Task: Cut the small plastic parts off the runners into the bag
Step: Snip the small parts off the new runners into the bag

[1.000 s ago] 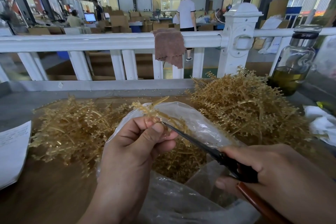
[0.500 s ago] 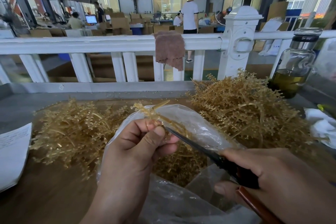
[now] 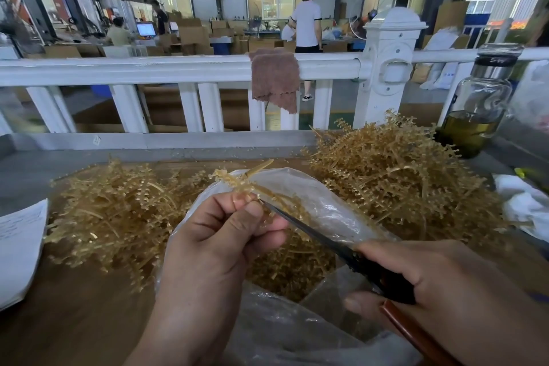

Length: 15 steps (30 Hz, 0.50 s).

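A low heap of tan plastic runners (image 3: 118, 217) blocks my left; a taller heap of the same (image 3: 401, 181) crowds my right, up to the white rail fence (image 3: 178, 68) walling the far edge. Between them the clear plastic bag (image 3: 326, 211) gapes, but my left hand (image 3: 219, 252), pinching a runner strip (image 3: 234, 181), and the dark-bladed scissors (image 3: 312, 229) in my right hand (image 3: 445, 291) lie across its mouth. Bare brown wooden tabletop (image 3: 74, 330) at my near left lets a hand through, beside white paper sheets (image 3: 20, 246).
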Available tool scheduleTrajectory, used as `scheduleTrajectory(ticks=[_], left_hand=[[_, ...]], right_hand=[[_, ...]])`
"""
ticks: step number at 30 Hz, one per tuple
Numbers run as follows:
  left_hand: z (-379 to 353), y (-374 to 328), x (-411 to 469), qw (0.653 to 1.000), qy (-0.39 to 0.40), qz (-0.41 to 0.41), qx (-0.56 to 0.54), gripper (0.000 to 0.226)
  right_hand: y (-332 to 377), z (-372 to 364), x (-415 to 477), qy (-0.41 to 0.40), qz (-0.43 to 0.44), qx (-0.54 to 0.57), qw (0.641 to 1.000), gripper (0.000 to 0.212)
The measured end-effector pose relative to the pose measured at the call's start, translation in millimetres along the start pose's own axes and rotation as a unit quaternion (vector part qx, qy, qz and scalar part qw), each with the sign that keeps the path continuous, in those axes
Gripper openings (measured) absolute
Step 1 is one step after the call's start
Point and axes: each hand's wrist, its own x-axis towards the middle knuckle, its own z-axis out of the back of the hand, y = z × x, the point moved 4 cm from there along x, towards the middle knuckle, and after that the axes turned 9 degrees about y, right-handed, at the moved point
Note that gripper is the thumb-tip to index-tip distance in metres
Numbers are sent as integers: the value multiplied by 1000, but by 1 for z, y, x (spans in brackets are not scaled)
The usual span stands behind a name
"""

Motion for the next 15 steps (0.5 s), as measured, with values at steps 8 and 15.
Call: scheduleTrajectory(ticks=[8, 15], left_hand=[[2, 5, 1, 1000, 3, 9, 22, 8], [1, 7, 1, 1000, 11, 28, -2, 11]], right_hand=[[0, 2, 4, 24, -7, 2, 1000, 69], [-1, 2, 3, 30, -16, -5, 999, 69]])
